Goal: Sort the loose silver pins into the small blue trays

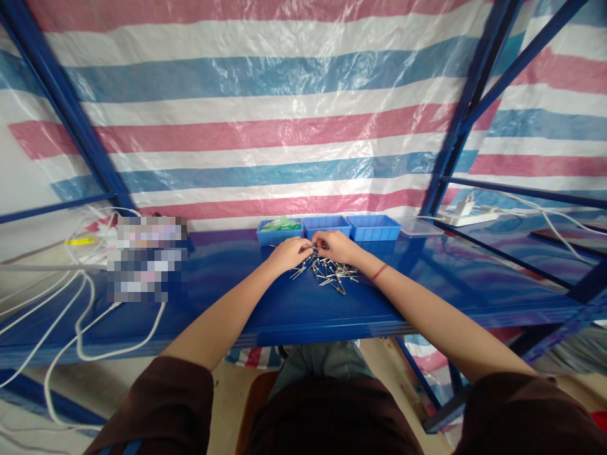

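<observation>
A loose pile of thin metal pins, which look like rivets (332, 273), lies on the blue table in front of three blue bins. My left hand (290, 254) is at the pile's left edge, its fingers curled around some of the metal pieces. Close beside it, my right hand (332, 245) reaches over the back of the pile with thumb and fingers pinched on pins. The fingertips of both hands nearly meet. The left bin (274, 237) holds green material; the middle bin (327, 224) is partly hidden by my right hand.
The right bin (374, 229) stands beside a clear plastic lid (421, 227). A power strip (469, 217) with cables is at the right. White cables (85, 316) and a pixelated item (147, 259) occupy the left. Blue frame posts rise at both sides.
</observation>
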Motion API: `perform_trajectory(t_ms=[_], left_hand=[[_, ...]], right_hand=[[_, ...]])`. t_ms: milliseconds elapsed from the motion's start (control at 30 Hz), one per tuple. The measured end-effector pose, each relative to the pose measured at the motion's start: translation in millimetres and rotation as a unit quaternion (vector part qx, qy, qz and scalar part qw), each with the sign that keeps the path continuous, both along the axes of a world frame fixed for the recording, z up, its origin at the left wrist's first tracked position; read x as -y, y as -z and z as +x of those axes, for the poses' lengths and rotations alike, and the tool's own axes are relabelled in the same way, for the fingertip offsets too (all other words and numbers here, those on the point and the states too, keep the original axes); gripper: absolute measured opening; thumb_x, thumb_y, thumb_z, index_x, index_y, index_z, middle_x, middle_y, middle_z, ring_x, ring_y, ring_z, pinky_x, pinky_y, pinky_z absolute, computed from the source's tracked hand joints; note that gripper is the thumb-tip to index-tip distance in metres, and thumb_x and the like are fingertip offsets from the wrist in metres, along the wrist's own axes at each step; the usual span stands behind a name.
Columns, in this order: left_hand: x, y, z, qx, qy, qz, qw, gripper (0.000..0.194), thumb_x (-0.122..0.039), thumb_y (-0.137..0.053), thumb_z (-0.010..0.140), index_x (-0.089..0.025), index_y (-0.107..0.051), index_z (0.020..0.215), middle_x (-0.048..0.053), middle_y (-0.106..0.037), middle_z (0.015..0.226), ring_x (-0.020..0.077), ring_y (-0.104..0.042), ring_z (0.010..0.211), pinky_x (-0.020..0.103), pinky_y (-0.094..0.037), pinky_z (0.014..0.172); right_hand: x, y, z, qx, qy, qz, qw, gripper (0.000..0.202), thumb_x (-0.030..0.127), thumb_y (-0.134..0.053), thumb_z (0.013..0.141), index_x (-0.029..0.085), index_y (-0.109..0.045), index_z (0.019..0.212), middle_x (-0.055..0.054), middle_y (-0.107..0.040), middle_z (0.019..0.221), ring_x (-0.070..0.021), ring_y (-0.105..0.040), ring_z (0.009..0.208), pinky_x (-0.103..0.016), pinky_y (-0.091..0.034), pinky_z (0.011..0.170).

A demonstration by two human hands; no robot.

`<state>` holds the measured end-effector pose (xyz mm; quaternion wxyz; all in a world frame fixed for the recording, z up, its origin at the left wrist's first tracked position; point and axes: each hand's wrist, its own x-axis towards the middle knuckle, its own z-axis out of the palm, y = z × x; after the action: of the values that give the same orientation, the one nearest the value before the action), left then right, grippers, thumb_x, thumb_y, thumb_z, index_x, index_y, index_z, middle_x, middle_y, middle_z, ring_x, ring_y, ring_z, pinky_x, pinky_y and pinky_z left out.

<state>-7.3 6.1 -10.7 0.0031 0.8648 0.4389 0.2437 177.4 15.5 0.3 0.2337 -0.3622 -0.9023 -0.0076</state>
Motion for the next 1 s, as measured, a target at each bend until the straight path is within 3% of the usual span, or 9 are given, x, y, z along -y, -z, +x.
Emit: perform_trajectory(t_ms=[167, 300, 433, 600, 800, 1000], left_hand=[[1.8, -5.4, -1.4, 0.025, -0.001, 0.012, 1.000, 0.023, -0.032, -0.050, 0.083, -0.019, -0.068, 0.086, 0.004, -0.067, 0.083, 0.0157, -0.060, 0.075, 0.025, -0.043, 0.072], [-0.2, -7.8, -2.2, 0.125, 0.001, -0.019, 0.992, 0.020, -0.029, -0.052, 0.081, -0.018, -0.067, 0.086, 0.004, -0.069, 0.089, 0.0156, -0.061, 0.081, 0.025, -0.045, 0.075], [-2.3, -6.8, 2.3, 0.250, 0.011, -0.091, 0.964, 0.021, -0.029, -0.053, 0.080, -0.014, -0.064, 0.089, 0.005, -0.068, 0.085, 0.0135, -0.061, 0.072, 0.025, -0.047, 0.071], [1.6, -6.2, 10.0, 0.334, 0.033, -0.144, 0.931, 0.023, -0.029, -0.055, 0.079, -0.012, -0.060, 0.093, 0.006, -0.067, 0.085, 0.0105, -0.059, 0.063, 0.024, -0.048, 0.063], [4.9, -4.9, 12.8, 0.322, 0.029, -0.106, 0.940, 0.022, -0.031, -0.062, 0.073, -0.013, -0.060, 0.086, 0.004, -0.066, 0.082, 0.0117, -0.060, 0.068, 0.024, -0.047, 0.068], [6.2, -4.4, 13.0, 0.309, 0.003, -0.089, 0.947, 0.022, -0.033, -0.062, 0.074, -0.015, -0.059, 0.085, 0.003, -0.065, 0.082, 0.0115, -0.060, 0.068, 0.023, -0.047, 0.066]], right_hand=[[2.3, -0.9, 0.6, -0.088, -0.075, -0.003, 0.993, 0.021, 0.012, -0.050, 0.074, 0.015, -0.058, 0.093, 0.000, -0.063, 0.074, -0.0106, -0.056, 0.066, -0.021, -0.039, 0.064], [0.7, -0.1, 2.2, -0.152, -0.056, -0.042, 0.986, 0.016, 0.015, -0.054, 0.073, 0.013, -0.061, 0.088, -0.004, -0.065, 0.079, -0.0120, -0.058, 0.070, -0.023, -0.043, 0.068], [0.7, 0.6, 2.1, -0.237, -0.039, -0.104, 0.965, 0.021, 0.031, -0.058, 0.076, 0.012, -0.065, 0.081, -0.006, -0.068, 0.079, -0.0135, -0.060, 0.070, -0.026, -0.046, 0.068], [5.9, -2.3, -2.2, -0.327, -0.061, -0.126, 0.935, 0.031, 0.043, -0.060, 0.075, 0.013, -0.065, 0.082, -0.007, -0.069, 0.080, -0.0144, -0.062, 0.073, -0.028, -0.047, 0.069], [9.1, -3.4, -6.8, -0.341, -0.039, -0.108, 0.933, 0.033, 0.045, -0.060, 0.075, 0.012, -0.064, 0.079, -0.006, -0.067, 0.075, -0.0139, -0.060, 0.069, -0.027, -0.047, 0.066], [11.2, -4.9, -5.2, -0.289, -0.035, -0.050, 0.956, 0.030, 0.041, -0.055, 0.080, 0.014, -0.066, 0.084, -0.006, -0.068, 0.084, -0.0146, -0.061, 0.074, -0.027, -0.046, 0.068]])
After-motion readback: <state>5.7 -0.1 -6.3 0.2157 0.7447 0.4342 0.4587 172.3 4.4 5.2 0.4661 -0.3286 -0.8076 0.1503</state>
